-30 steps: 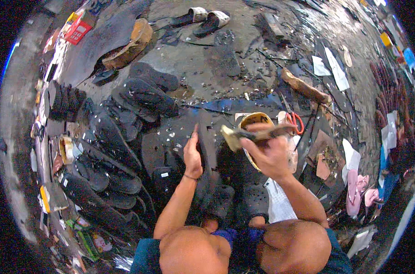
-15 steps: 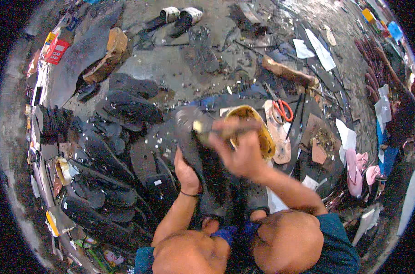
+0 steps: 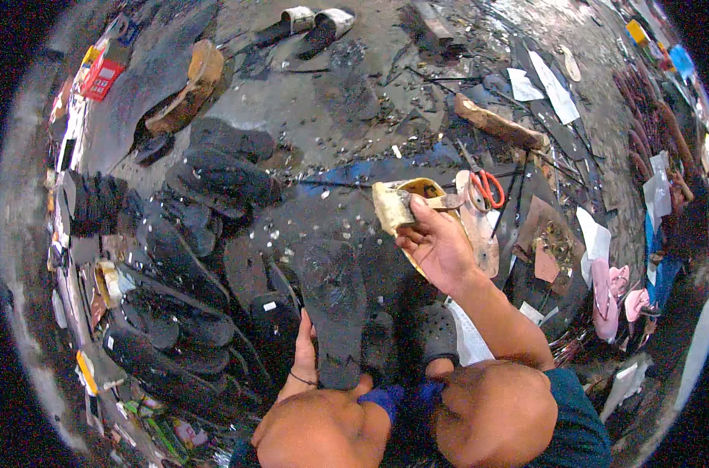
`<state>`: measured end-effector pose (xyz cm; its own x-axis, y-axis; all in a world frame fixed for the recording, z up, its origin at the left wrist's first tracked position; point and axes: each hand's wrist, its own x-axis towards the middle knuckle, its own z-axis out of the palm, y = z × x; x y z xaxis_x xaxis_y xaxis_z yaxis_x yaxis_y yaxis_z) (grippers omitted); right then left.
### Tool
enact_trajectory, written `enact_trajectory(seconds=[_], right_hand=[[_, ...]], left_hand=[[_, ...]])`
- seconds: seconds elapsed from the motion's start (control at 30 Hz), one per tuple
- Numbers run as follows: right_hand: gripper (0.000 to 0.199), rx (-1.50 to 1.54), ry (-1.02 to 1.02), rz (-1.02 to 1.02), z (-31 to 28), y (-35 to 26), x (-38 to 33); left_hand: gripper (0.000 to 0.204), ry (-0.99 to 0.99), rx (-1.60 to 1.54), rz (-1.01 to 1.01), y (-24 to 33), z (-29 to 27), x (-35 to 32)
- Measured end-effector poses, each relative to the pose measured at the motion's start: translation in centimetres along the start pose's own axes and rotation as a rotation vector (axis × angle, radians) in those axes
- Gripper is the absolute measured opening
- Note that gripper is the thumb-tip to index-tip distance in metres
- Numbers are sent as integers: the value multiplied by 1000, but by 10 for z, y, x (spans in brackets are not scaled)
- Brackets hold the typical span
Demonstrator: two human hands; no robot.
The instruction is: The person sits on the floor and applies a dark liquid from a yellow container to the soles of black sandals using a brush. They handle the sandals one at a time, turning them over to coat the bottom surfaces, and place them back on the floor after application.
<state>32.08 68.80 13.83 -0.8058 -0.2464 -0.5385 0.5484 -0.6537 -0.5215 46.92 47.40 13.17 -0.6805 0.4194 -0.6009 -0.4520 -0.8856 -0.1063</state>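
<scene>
My left hand (image 3: 301, 355) grips a dark sandal sole (image 3: 332, 304) along its left edge. The thumb lies against that edge, and the other fingers are hidden beneath it. The sole is tilted up in front of my knees, its broad end away from me. To the right, my right hand (image 3: 440, 242) is closed around a short applicator with a flat brownish handle (image 3: 449, 201). Its working end is hard to make out. That hand is over a yellowish glue-stained tub (image 3: 387, 204), and covers much of it. Orange-handled scissors (image 3: 487, 189) lie just beyond on a pale sole piece (image 3: 483, 242).
Dark soles and sandals (image 3: 167, 327) are piled at the left. A curved wooden block (image 3: 186, 93) and a wooden bar (image 3: 499, 123) lie farther off. White paper scraps (image 3: 553, 86) and pink sandals (image 3: 605, 292) are at the right. My knees (image 3: 495, 405) bound the near side.
My right hand has moved from over the sole to the tub with the applicator. My left hand has brought the sole down nearer my knees, its broad face now turned up.
</scene>
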Motion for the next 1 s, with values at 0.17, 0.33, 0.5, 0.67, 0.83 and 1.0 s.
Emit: enact_trajectory(seconds=[0.17,0.33,0.5,0.67,0.83,1.0], right_hand=[[26,-87,14,60,13,13,-3],[27,-940,-167,-546,24,52,-10],[25,-1072,52,-336,17,21,12],[26,-890,-337,-534,64,34,-29],[26,-763,-150,-579,49,15,4],[23,-1080,-41,-675,26,21,10]], left_hand=[[86,53,226,-64,-2,-9,-20],[74,143,377,436,27,44,65],[80,76,480,574,47,78,74],[81,-277,344,341,58,45,86],[77,-146,289,391,33,80,92],[80,-173,178,384,57,60,94]])
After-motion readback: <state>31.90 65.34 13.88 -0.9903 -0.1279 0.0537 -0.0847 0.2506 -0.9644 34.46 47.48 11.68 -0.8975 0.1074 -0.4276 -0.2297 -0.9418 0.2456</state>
